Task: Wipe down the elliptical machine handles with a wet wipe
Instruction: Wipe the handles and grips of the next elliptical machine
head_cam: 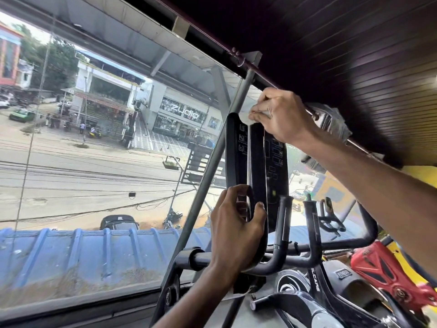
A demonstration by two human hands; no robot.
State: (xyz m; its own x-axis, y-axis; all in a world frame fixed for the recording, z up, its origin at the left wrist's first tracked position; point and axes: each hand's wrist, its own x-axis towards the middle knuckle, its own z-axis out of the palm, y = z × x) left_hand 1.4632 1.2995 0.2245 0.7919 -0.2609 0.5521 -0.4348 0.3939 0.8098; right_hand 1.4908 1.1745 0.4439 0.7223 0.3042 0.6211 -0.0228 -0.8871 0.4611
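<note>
The right hand [281, 117] pinches a crumpled white wet wipe [246, 115] between curled fingers and thumb, pressing it on the rounded top end of the elliptical handle [257, 162], a black, matte, padded-looking bar that stands upright and bends at its base. Lower down, the left hand [236, 229] wraps the same bar, thumb across the front and fingers curled behind. Just behind the bar stands a flat, glossy black console [277, 159] printed with small white icons. Short black tubular grips [285, 216] rise beside it. A grey metal pole [212, 157] slants across the window glass, with a blue corrugated roof [71, 252] outside and a red moulded cover [387, 275] at the right.
</note>
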